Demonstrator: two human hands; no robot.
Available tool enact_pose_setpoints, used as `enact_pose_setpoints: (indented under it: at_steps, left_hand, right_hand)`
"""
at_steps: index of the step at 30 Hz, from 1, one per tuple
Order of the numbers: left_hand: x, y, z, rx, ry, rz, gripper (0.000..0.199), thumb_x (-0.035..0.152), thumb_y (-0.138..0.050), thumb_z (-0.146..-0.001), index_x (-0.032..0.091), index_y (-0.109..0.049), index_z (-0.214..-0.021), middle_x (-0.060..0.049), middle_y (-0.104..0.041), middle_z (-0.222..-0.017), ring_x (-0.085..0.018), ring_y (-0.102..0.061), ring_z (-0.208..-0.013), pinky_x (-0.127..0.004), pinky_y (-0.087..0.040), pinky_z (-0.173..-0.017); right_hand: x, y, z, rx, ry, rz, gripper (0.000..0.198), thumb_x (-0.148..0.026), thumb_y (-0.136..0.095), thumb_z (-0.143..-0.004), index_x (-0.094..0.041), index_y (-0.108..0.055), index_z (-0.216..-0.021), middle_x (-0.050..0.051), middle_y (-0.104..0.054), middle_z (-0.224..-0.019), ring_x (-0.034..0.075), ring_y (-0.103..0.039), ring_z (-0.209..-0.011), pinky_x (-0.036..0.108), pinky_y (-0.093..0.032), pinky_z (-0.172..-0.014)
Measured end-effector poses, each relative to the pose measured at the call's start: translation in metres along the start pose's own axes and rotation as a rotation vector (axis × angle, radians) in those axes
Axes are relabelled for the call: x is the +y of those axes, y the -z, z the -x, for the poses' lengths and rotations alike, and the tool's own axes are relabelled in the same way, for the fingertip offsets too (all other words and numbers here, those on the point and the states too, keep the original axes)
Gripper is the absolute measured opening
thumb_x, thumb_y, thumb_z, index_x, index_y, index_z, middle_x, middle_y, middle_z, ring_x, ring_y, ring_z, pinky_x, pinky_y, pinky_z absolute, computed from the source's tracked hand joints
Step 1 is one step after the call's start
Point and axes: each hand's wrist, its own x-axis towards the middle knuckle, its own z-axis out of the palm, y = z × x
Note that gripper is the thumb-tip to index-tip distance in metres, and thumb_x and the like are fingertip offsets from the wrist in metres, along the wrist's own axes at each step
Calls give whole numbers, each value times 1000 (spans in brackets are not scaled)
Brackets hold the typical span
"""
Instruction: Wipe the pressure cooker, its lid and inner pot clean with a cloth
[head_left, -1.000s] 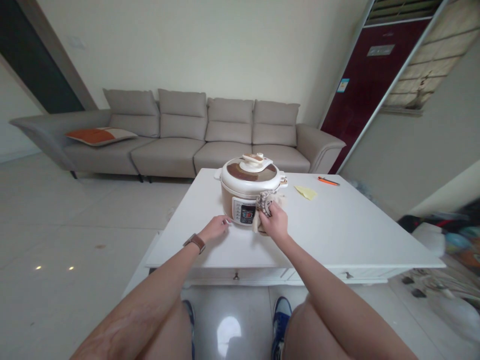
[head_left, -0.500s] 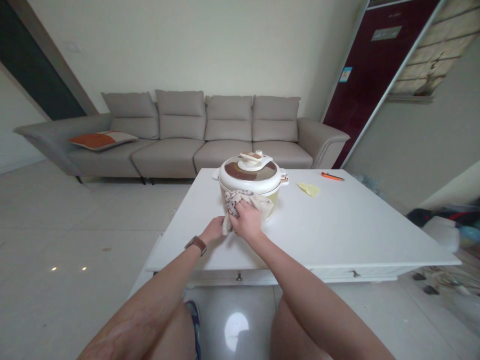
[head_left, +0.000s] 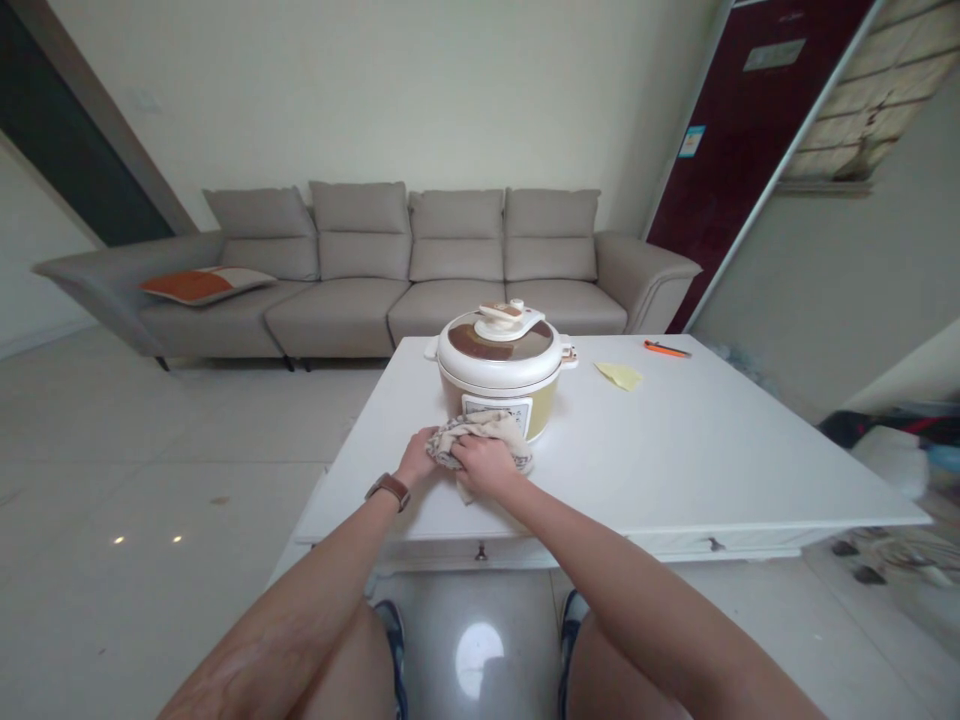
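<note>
A white and beige rice cooker point(head_left: 498, 372) with a brown-topped lid stands on the white table. Its front control panel point(head_left: 517, 408) shows above a crumpled beige patterned cloth point(head_left: 480, 428). My right hand point(head_left: 486, 464) is closed on that cloth, low in front of the cooker. My left hand point(head_left: 418, 458), with a brown-strapped watch at its wrist, is closed at the cloth's left edge, its fingertips partly hidden. One corner of the cloth hangs below the hands.
On the white table point(head_left: 637, 470), a yellow piece of paper or cloth point(head_left: 619, 375) and an orange utility knife point(head_left: 667, 349) lie to the right of the cooker. A grey sofa point(head_left: 457, 240) with an orange and white cushion point(head_left: 206, 285) stands behind.
My right hand has brought the cloth down and away from the cooker's front, uncovering the control panel. My left hand has shifted slightly left and stays by the cloth.
</note>
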Motion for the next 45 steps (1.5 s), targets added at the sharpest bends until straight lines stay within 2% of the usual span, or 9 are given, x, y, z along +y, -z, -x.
enact_pose_setpoints:
  at_steps: [5, 11, 20, 24, 31, 45]
  left_hand:
    - [2, -2, -2, -21, 74, -79, 19, 30, -60, -75, 16, -73, -78, -7, -75, -74, -22, -66, -74, -30, -49, -70]
    - [6, -12, -4, -40, 98, -93, 21, 23, -53, -81, 17, -73, -84, -7, -73, -71, -20, -66, -64, -29, -48, -67]
    - [2, -14, -5, -40, 91, -64, 19, 25, -55, -83, 19, -73, -85, -4, -72, -69, -19, -67, -63, -29, -47, -68]
    - [0, -14, -5, -41, 85, -52, 19, 23, -55, -81, 19, -73, -85, -4, -71, -68, -19, -67, -63, -28, -47, -66]
    - [1, -16, -7, -50, 72, -55, 17, 24, -55, -82, 19, -72, -84, -4, -71, -69, -19, -67, -63, -28, -47, -66]
    - [3, -8, -4, -49, 102, -52, 16, 26, -57, -83, 18, -71, -83, -4, -71, -68, -18, -66, -60, -30, -49, -67]
  right_hand:
    - [14, 0, 20, -19, 1, 23, 24, -29, -63, -89, -20, -69, -111, 10, -73, -113, 26, -69, -100, 34, -51, -79]
    - [38, 7, 48, -67, -114, 26, 25, -26, -67, -83, -20, -72, -107, 11, -76, -111, 28, -70, -102, 35, -49, -87]
    - [89, 24, 88, 51, -351, 61, 23, -27, -60, -89, -23, -71, -109, 10, -74, -114, 27, -64, -111, 33, -47, -81]
    - [100, 26, 95, 108, -415, 46, 19, -29, -61, -89, -25, -70, -106, 6, -73, -111, 24, -66, -102, 31, -44, -75]
    - [81, 20, 77, 43, -310, 15, 15, -29, -64, -86, -23, -72, -96, 6, -73, -101, 22, -66, -92, 29, -42, -74]
    - [36, 12, 29, 55, -233, -32, 23, -32, -60, -90, -16, -74, -98, 11, -75, -101, 24, -69, -90, 31, -46, -78]
